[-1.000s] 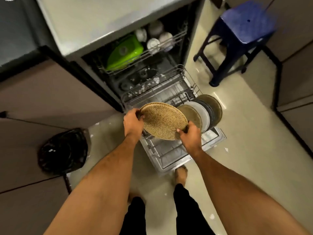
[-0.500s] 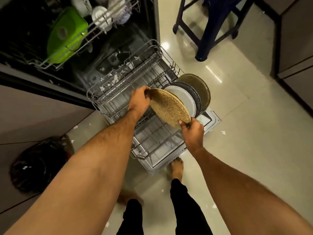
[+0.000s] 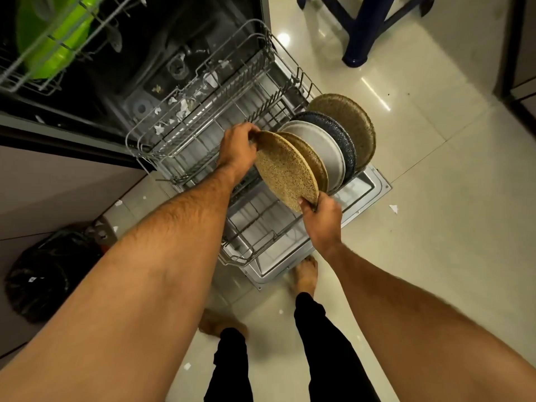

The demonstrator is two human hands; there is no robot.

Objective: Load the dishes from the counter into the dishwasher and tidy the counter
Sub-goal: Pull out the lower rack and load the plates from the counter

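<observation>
I hold a tan speckled plate (image 3: 285, 169) on edge over the pulled-out lower rack (image 3: 203, 146) of the open dishwasher. My left hand (image 3: 236, 149) grips its upper rim and my right hand (image 3: 320, 216) grips its lower rim. Right behind it several plates stand upright in the rack: another tan plate (image 3: 314, 161), a white plate (image 3: 322, 146), a dark blue speckled plate (image 3: 339, 134) and a brown plate (image 3: 351, 123).
A green lid (image 3: 55, 39) lies in the upper rack (image 3: 26, 79). The open dishwasher door (image 3: 365, 184) lies low over the tiled floor. A blue stool (image 3: 365, 27) stands at the back right, a black bin bag (image 3: 43, 271) at the left. My bare feet are beside the door.
The plate has tipped from nearly flat to upright and moved right, close against the row of plates in the rack. My view has moved nearer to the dishwasher.
</observation>
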